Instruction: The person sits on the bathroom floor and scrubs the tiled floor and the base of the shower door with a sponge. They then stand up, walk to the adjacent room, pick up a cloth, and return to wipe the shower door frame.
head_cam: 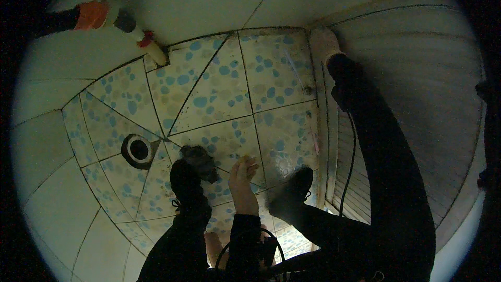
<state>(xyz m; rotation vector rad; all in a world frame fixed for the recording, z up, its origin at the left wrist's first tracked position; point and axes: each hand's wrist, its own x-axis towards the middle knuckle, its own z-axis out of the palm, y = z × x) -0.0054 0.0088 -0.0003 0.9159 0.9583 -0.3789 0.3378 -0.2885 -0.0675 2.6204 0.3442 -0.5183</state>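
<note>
My left hand hangs between my knees above a patterned tile floor. Its fingers are partly curled; a small yellowish spot shows at the fingertips, too dim to tell whether it is an object. My right hand reaches far forward to the corner where the floor meets the frame of a ribbed panel, and it seems to touch the frame. Its fingers are too dim to make out. A dark crumpled thing, perhaps a rag, lies just past my left shoe.
A round drain opening with a pale ring sits in the floor at left. A pipe with a red collar rises in the far left corner. Light tiled walls surround the floor. A black cable hangs below my right arm.
</note>
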